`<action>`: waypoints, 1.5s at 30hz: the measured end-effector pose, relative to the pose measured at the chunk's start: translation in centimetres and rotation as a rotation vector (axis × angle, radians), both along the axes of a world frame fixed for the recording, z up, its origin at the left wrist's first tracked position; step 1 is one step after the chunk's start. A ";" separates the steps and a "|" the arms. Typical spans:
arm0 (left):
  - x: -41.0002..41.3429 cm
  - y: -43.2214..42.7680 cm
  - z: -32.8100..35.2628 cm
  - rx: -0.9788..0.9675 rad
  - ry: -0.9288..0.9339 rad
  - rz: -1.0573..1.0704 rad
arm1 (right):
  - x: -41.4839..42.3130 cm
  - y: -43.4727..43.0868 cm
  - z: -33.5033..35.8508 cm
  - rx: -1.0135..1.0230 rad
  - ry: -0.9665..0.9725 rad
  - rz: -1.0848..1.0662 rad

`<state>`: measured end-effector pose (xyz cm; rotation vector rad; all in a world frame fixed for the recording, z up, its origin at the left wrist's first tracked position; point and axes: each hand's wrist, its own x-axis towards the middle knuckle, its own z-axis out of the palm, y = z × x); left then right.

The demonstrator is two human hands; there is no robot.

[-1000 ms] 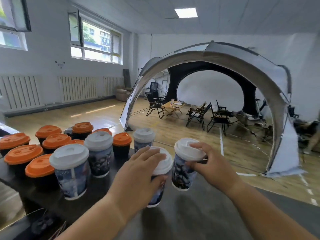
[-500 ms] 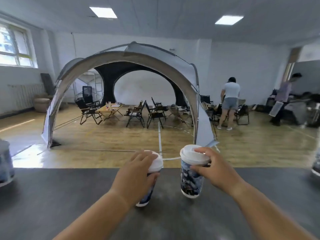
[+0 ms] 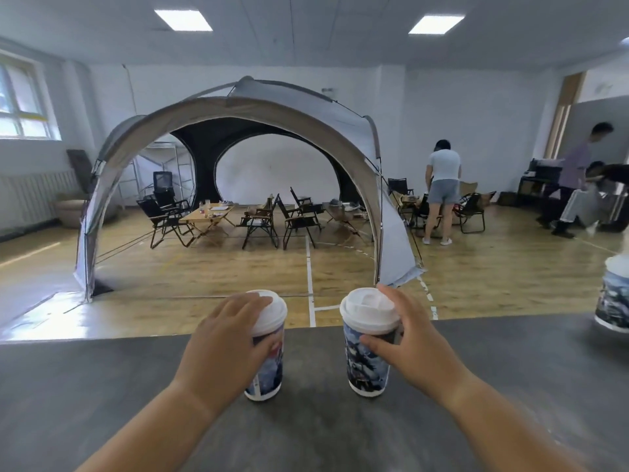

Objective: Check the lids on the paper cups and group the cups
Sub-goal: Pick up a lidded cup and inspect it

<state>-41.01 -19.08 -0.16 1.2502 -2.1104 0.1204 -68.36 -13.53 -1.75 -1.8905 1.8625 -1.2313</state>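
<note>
Two paper cups with white lids and blue-grey printed sides are near the far edge of the dark table [image 3: 102,386]. My left hand [image 3: 226,345] wraps the left cup [image 3: 270,366] from above, palm over its lid and side. My right hand [image 3: 413,338] grips the right cup [image 3: 366,362] by its rim and side, thumb in front, fingers behind the lid. Both cups are upright; whether their bases touch the table I cannot tell. A third white-lidded cup [image 3: 614,301] stands on the table at the far right edge.
Beyond the table's far edge lies a wooden floor with a large grey dome tent [image 3: 238,137], folding chairs and a low table under it. One person [image 3: 440,189] stands to the right of the tent; other people [image 3: 575,175] are at the far right.
The view has swung right, away from the cluster of orange-lidded and white-lidded cups, which has left the frame. Both hands carried their cups rightward along the table; a cup at the far right came into view.
</note>
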 end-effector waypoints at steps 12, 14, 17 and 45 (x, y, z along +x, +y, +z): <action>-7.0 1.9 1.4 -0.089 0.366 -0.419 | 1.4 -0.3 -2.8 -0.187 -0.085 -0.105; -10.7 1.8 1.3 0.089 0.509 -0.448 | 1.2 -0.3 -2.7 -0.201 -0.098 -0.153; -14.8 0.6 -0.1 0.383 0.815 -0.499 | 0.3 -0.2 -2.6 -0.236 -0.072 -0.193; -17.7 -0.2 -5.9 0.586 1.203 -0.675 | -1.8 -3.5 0.2 0.046 -0.965 -0.005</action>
